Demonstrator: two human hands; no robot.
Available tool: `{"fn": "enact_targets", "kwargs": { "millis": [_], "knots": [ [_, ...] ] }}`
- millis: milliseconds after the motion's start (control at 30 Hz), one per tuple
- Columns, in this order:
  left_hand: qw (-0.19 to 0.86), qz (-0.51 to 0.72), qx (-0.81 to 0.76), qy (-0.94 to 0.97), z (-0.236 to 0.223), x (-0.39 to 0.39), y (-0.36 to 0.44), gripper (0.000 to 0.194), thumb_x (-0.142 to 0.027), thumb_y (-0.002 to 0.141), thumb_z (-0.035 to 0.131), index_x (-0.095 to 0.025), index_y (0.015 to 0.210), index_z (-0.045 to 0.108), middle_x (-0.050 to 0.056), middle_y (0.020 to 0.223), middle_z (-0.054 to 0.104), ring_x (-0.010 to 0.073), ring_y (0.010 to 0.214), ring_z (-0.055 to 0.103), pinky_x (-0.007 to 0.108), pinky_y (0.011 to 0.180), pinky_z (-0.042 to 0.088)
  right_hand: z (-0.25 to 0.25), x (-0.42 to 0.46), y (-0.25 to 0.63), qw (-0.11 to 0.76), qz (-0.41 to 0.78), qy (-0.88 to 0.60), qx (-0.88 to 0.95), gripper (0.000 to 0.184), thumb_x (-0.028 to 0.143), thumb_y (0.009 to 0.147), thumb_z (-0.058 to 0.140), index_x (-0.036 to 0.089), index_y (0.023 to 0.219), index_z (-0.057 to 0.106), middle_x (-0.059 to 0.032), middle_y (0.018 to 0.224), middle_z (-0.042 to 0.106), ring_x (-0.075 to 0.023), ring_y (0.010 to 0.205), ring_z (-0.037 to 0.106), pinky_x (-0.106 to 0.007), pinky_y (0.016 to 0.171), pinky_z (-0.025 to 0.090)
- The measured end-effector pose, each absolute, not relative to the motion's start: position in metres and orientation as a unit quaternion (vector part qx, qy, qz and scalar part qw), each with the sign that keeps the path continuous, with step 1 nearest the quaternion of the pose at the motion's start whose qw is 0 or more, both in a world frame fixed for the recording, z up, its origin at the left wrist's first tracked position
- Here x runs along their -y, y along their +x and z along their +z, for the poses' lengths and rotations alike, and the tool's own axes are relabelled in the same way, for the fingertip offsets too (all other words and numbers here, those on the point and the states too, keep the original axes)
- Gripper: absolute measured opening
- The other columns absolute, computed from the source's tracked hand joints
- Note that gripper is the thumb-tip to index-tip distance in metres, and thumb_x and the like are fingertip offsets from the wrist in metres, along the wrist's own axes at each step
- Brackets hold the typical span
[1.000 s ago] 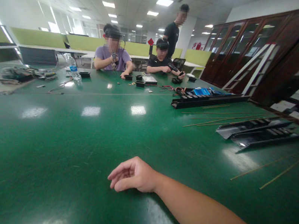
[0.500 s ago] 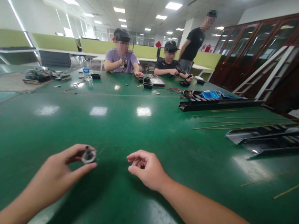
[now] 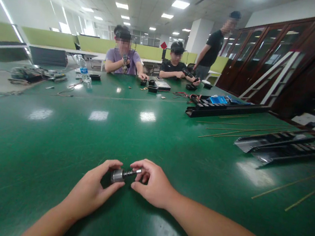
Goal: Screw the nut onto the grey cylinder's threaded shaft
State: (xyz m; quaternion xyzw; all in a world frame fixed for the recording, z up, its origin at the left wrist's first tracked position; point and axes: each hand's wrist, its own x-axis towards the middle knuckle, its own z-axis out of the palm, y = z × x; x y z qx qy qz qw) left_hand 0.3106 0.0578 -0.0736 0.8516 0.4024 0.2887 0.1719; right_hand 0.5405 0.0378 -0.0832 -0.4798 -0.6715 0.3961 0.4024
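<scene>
A small metal cylinder with a thin shaft lies level between my two hands, just above the green tabletop. My left hand is shut around the cylinder's wide end, with the fingers and thumb on its body. My right hand closes in from the other side, its fingertips at the shaft's tip. Part of the shaft shows between the hands, and the far end is hidden by my right fingers.
The green table spreads wide and glossy. Black metal rails and thin rods lie to the right. Two seated co-workers work at the far side among small parts, a person stands behind them, and a water bottle stands far left.
My left hand has come into view and moved right, turning the metal part sideways so its shaft shows. My right hand has closed onto the shaft's tip, and the hands are now together.
</scene>
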Motion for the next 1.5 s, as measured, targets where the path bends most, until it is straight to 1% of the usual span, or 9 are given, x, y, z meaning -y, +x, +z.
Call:
{"fn": "enact_targets", "kwargs": {
  "millis": [33,67,133,333,533,800,1100,1267,1500],
  "knots": [
    [0.171,0.297,-0.393,0.853,-0.072,-0.058,0.312,0.032,-0.031,0.088,0.066,-0.027,0.118,0.055,0.001,0.106,0.067,0.0156,0.097,0.066,0.026,0.086,0.052,-0.082,-0.037,0.54,0.406,0.402,-0.476,0.668,0.044,0.011,0.067,0.072,0.021,0.11,0.066,-0.0011,0.093,0.065,-0.0123,0.07,0.06,-0.025,0.064,0.047],
    [0.171,0.307,-0.38,0.856,-0.071,-0.059,0.314,0.026,-0.03,0.089,0.066,-0.026,0.113,0.056,0.0,0.104,0.067,0.0149,0.095,0.065,0.025,0.085,0.052,-0.081,-0.037,0.54,0.405,0.406,-0.475,0.668,0.043,0.012,0.067,0.074,0.02,0.108,0.067,-0.0013,0.093,0.065,-0.0127,0.071,0.061,-0.025,0.064,0.047],
    [0.175,0.323,-0.358,0.859,-0.069,-0.06,0.318,0.022,-0.027,0.089,0.065,-0.026,0.109,0.057,0.0,0.102,0.066,0.0137,0.095,0.065,0.024,0.085,0.052,-0.079,-0.036,0.54,0.401,0.411,-0.475,0.667,0.041,0.015,0.066,0.076,0.02,0.106,0.068,-0.0011,0.091,0.065,-0.0133,0.072,0.061,-0.025,0.064,0.047],
    [0.173,0.351,-0.333,0.858,-0.073,-0.057,0.321,0.026,-0.024,0.088,0.068,-0.026,0.112,0.058,0.001,0.108,0.067,0.0131,0.1,0.065,0.024,0.09,0.052,-0.077,-0.035,0.538,0.417,0.432,-0.464,0.652,0.035,0.015,0.067,0.075,0.018,0.102,0.069,-0.0018,0.092,0.066,-0.0128,0.07,0.06,-0.025,0.065,0.049],
    [0.197,0.336,-0.327,0.861,-0.076,-0.053,0.321,0.027,-0.027,0.087,0.069,-0.026,0.112,0.059,0.001,0.106,0.069,0.0139,0.098,0.067,0.024,0.088,0.054,-0.074,-0.035,0.538,0.418,0.408,-0.464,0.666,0.028,0.013,0.068,0.073,0.017,0.095,0.072,-0.0018,0.088,0.069,-0.0149,0.078,0.064,-0.025,0.072,0.05],
    [0.203,0.336,-0.341,0.854,-0.077,-0.055,0.321,0.024,-0.027,0.088,0.068,-0.024,0.11,0.061,0.004,0.106,0.069,0.0172,0.098,0.067,0.028,0.087,0.055,-0.07,-0.034,0.538,0.4,0.373,-0.48,0.686,0.016,0.018,0.073,0.073,0.018,0.088,0.076,-0.002,0.081,0.07,-0.0151,0.072,0.063,-0.025,0.066,0.047],
    [0.179,0.334,-0.349,0.857,-0.076,-0.053,0.322,0.026,-0.027,0.087,0.07,-0.026,0.111,0.06,0.001,0.105,0.069,0.0142,0.097,0.067,0.025,0.087,0.055,-0.069,-0.035,0.539,0.39,0.371,-0.484,0.69,0.014,0.02,0.075,0.073,0.017,0.088,0.078,-0.0027,0.079,0.072,-0.0151,0.072,0.063,-0.025,0.066,0.045],
    [0.175,0.344,-0.34,0.858,-0.076,-0.053,0.322,0.026,-0.027,0.087,0.069,-0.025,0.111,0.061,0.002,0.106,0.07,0.0156,0.097,0.067,0.026,0.087,0.055,-0.07,-0.035,0.538,0.392,0.375,-0.484,0.687,0.014,0.02,0.075,0.072,0.018,0.087,0.078,-0.0026,0.078,0.072,-0.0151,0.071,0.063,-0.024,0.064,0.045],
    [0.17,0.353,-0.337,0.856,-0.074,-0.053,0.322,0.023,-0.026,0.087,0.068,-0.022,0.109,0.062,0.005,0.104,0.07,0.017,0.095,0.068,0.027,0.086,0.056,-0.07,-0.034,0.539,0.398,0.376,-0.482,0.684,0.014,0.023,0.077,0.071,0.018,0.087,0.078,-0.0032,0.078,0.073,-0.0156,0.071,0.063,-0.024,0.063,0.045]
  ]
}}
